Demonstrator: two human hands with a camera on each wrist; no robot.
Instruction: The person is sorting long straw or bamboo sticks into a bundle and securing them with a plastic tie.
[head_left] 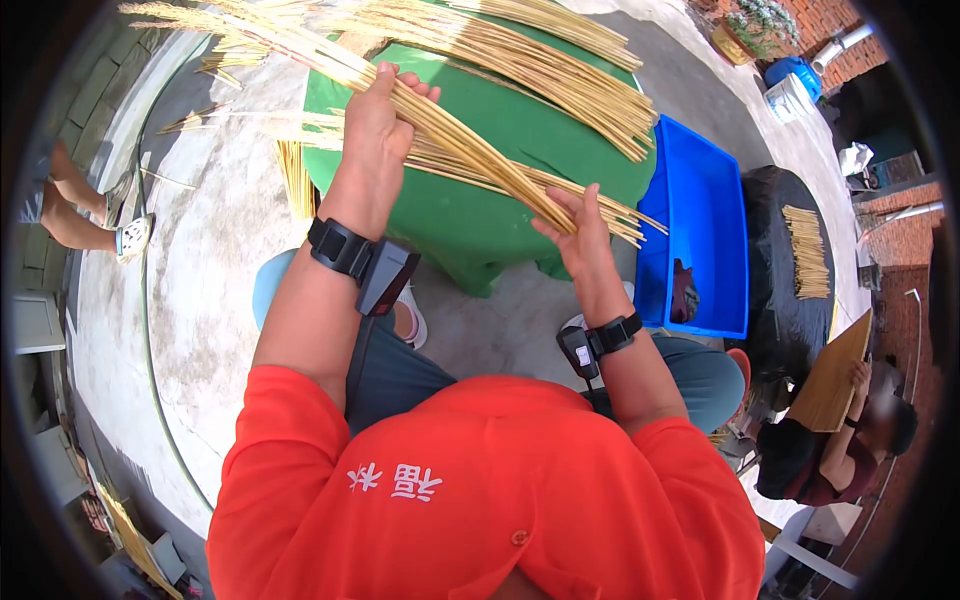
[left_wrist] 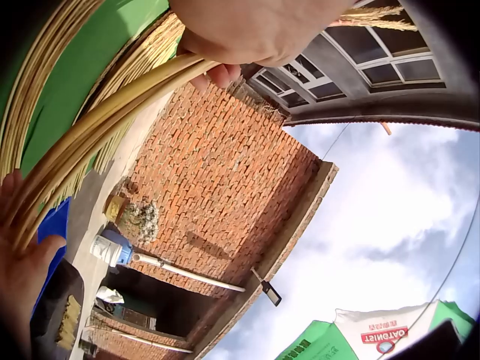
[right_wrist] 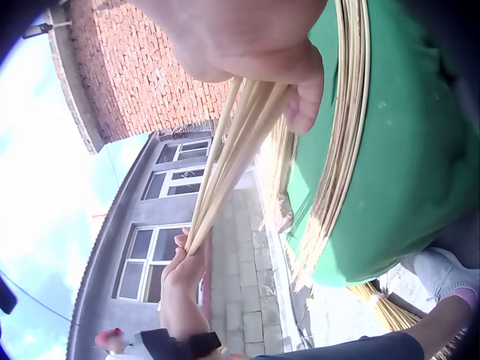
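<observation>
A bundle of long pale-yellow stalks (head_left: pixel 460 135) slants over the green-covered table (head_left: pixel 490 95) in the head view. My left hand (head_left: pixel 375 125) grips it partway along, toward the feathery end at upper left. Near its cut end, my right hand (head_left: pixel 580 230) holds it with the fingers around the stalks. In the left wrist view the bundle (left_wrist: pixel 97 135) runs from the left hand (left_wrist: pixel 255 30) down to the right hand (left_wrist: pixel 26 262). The right wrist view shows the stalks (right_wrist: pixel 236 150) between the right hand (right_wrist: pixel 247 37) and the left hand (right_wrist: pixel 184 274).
More stalks (head_left: pixel 540 75) lie on the table's far side, and a thinner layer (head_left: pixel 600 205) lies under the held bundle. Right of the table is a blue bin (head_left: pixel 705 230), then a black-covered surface with short stalks (head_left: pixel 805 250). Another person (head_left: pixel 850 450) holds a board at lower right.
</observation>
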